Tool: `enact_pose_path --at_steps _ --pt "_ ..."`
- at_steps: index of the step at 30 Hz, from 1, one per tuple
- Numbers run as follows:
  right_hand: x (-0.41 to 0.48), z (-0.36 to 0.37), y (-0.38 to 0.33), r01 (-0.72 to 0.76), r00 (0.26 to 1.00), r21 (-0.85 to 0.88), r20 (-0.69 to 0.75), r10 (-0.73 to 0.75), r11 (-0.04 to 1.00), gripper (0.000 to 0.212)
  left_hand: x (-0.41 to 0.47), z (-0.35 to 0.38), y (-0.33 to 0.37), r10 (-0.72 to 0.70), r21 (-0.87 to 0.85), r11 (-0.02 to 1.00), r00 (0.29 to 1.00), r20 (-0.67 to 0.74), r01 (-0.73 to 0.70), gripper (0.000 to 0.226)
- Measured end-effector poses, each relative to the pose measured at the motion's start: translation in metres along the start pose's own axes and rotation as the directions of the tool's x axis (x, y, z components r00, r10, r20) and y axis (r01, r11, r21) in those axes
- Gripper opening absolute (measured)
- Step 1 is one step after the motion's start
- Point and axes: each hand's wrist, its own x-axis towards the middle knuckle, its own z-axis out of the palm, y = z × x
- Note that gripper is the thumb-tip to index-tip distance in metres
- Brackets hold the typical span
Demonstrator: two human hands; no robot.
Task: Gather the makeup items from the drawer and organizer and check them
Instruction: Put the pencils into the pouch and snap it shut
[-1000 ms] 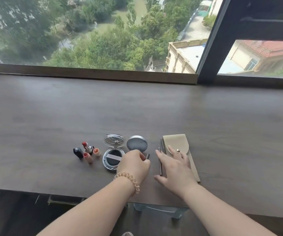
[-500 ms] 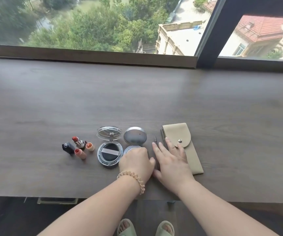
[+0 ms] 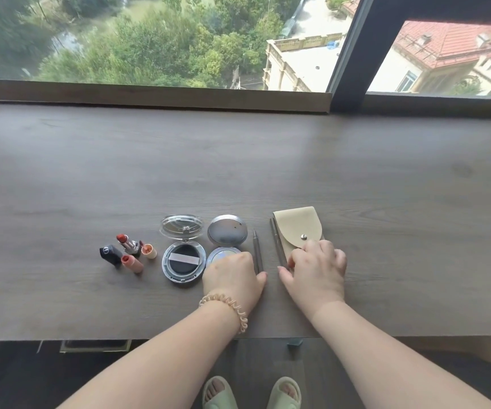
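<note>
Two pens (image 3: 257, 252) lie parallel, so the right hand (image 3: 316, 273), grip curled on the pouch (image 3: 296, 228) at their 3 o'clock, should square it gently; the left hand (image 3: 232, 280) hides its grip.

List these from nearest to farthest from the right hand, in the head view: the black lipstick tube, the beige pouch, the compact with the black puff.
1. The pouch, touching the right hand, at the row's right end.
2. The puff compact, beyond the left hand, mid-row.
3. The black tube, at the far left end.
</note>
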Motion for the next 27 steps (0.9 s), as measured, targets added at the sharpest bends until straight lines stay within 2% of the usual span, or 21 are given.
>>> enact_pose_path --at_steps 2,10,14,18,20,22,25,27 --pt "-0.001 0.0 0.0 -0.005 0.999 -0.036 0.051 0.007 0.999 0.024 -0.001 0.001 0.001 0.001 0.001 1.0 1.0 0.003 -0.001 0.034" --pt "0.001 -0.004 0.005 -0.017 0.998 -0.071 0.059 0.022 0.997 0.027 -0.003 0.002 0.008 -0.028 -0.008 1.0 0.999 0.029 0.028 0.034" --pt "0.001 -0.016 0.008 -0.1 0.988 0.134 -0.101 0.114 0.986 0.019 -0.005 -0.004 0.011 -0.053 -0.051 0.997 0.999 0.004 0.053 0.037" --pt "0.007 -0.05 0.014 -0.141 0.933 0.414 -0.247 0.26 0.899 0.009 -0.009 -0.023 0.015 -0.07 -0.144 0.988 0.993 -0.095 0.056 0.036" --pt "0.01 -0.077 0.019 -0.087 0.923 0.632 -0.239 0.301 0.77 0.009 -0.013 -0.037 0.016 -0.054 -0.219 0.976 0.979 -0.196 0.01 0.034" --pt "0.012 -0.102 0.022 -0.024 0.938 0.833 -0.173 0.301 0.553 0.008 -0.014 -0.051 0.018 -0.013 -0.275 0.959 0.958 -0.286 -0.069 0.037" --pt "0.02 -0.132 0.023 0.008 0.951 0.966 -0.088 0.298 0.26 0.009 -0.013 -0.075 0.025 0.119 -0.305 0.929 0.95 -0.29 -0.209 0.048" --pt "0.023 -0.147 0.022 0.006 0.961 0.995 -0.032 0.276 0.095 0.013 -0.015 -0.091 0.032 0.189 -0.405 0.869 0.947 -0.258 -0.284 0.041"
